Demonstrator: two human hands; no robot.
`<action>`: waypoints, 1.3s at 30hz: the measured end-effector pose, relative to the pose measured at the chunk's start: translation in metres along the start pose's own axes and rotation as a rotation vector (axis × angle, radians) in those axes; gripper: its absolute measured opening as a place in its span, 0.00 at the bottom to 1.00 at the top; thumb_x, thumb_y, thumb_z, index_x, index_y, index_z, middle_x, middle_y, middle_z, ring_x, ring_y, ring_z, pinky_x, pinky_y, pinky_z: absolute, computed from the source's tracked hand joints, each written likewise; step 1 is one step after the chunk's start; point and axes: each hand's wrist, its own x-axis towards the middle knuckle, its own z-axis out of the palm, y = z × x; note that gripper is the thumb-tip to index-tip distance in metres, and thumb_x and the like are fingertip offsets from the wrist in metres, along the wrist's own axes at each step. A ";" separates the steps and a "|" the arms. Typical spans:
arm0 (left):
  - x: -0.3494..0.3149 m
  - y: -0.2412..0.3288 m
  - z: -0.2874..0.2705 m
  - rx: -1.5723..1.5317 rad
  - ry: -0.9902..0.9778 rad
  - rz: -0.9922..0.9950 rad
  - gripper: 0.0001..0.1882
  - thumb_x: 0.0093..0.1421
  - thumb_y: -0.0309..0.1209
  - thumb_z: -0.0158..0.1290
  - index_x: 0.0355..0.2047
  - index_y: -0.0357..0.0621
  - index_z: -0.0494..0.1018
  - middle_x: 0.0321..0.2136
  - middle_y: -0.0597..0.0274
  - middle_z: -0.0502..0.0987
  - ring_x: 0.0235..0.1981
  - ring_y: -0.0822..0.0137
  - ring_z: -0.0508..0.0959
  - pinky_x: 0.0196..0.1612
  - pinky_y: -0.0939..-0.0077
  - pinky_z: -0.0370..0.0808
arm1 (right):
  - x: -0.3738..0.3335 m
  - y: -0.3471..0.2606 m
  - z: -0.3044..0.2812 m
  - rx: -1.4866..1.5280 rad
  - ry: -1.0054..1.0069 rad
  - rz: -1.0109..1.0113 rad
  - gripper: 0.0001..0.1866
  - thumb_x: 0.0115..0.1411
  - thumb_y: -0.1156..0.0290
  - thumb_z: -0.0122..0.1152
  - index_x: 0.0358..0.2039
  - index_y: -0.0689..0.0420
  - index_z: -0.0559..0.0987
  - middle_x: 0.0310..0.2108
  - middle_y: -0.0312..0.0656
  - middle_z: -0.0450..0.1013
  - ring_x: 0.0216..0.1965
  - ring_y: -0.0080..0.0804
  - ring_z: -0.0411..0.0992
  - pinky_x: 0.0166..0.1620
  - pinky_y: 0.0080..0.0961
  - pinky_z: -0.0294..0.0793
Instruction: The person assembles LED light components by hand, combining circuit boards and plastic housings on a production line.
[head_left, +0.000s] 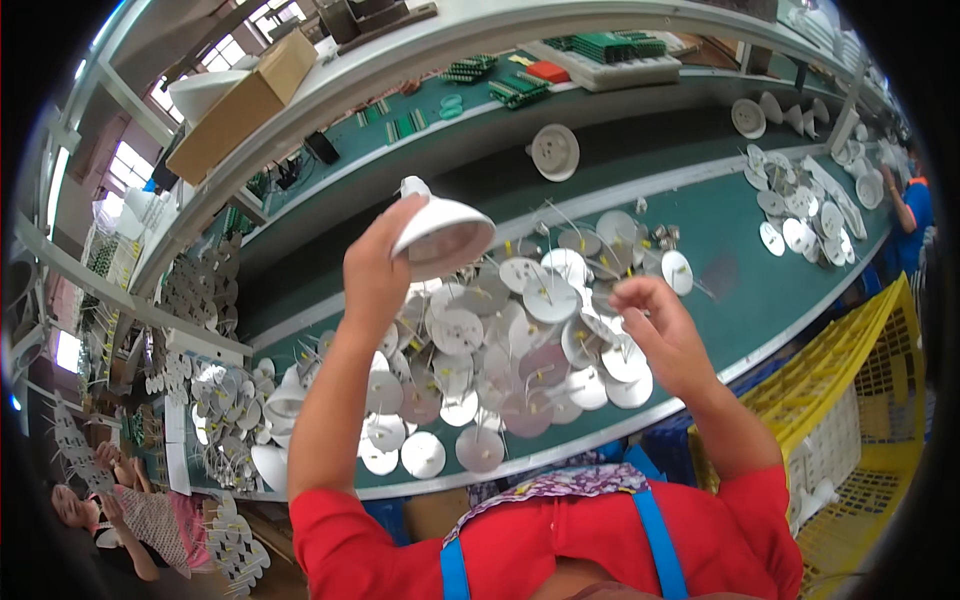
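Note:
My left hand point(375, 265) is raised and wrapped round a white cone-shaped lamp housing point(450, 232). The wide mouth of the housing tilts down toward the right, and its narrow neck points up. Beneath it, a heap of round white and grey LED discs point(457, 332) with thin wires and small yellow pieces spreads across the green bench. Over the right side of that heap is my right hand point(665, 335), its fingers half bent and a gap between thumb and forefinger. I see nothing held in it.
Another white housing point(555, 152) lies on the green belt beyond the bench rail. More discs point(800, 215) and housings lie farther right. A yellow plastic basket point(840, 350) stands at my right. A shelf above holds green circuit boards point(520, 88). Other people point(130, 515) are at left and far right.

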 end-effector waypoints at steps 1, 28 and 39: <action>0.016 -0.024 0.007 0.004 0.003 -0.077 0.23 0.49 0.14 0.42 0.45 0.44 0.73 0.42 0.49 0.75 0.45 0.54 0.75 0.49 0.73 0.69 | 0.000 0.001 -0.006 -0.005 -0.001 0.050 0.12 0.59 0.73 0.52 0.44 0.60 0.67 0.41 0.37 0.66 0.44 0.21 0.64 0.45 0.20 0.68; 0.001 -0.090 -0.005 -0.045 -0.092 -0.412 0.23 0.53 0.31 0.55 0.51 0.43 0.69 0.46 0.58 0.75 0.40 0.67 0.78 0.46 0.75 0.72 | -0.039 0.037 -0.060 -0.133 0.199 0.104 0.09 0.61 0.74 0.48 0.42 0.60 0.69 0.40 0.38 0.66 0.42 0.24 0.65 0.46 0.22 0.65; -0.276 -0.070 -0.193 0.844 0.378 -0.709 0.07 0.55 0.27 0.51 0.34 0.41 0.75 0.32 0.53 0.77 0.32 0.54 0.77 0.36 0.68 0.72 | -0.050 0.025 -0.002 -0.186 -0.091 -0.099 0.07 0.59 0.78 0.48 0.38 0.62 0.69 0.40 0.41 0.65 0.42 0.26 0.65 0.48 0.21 0.63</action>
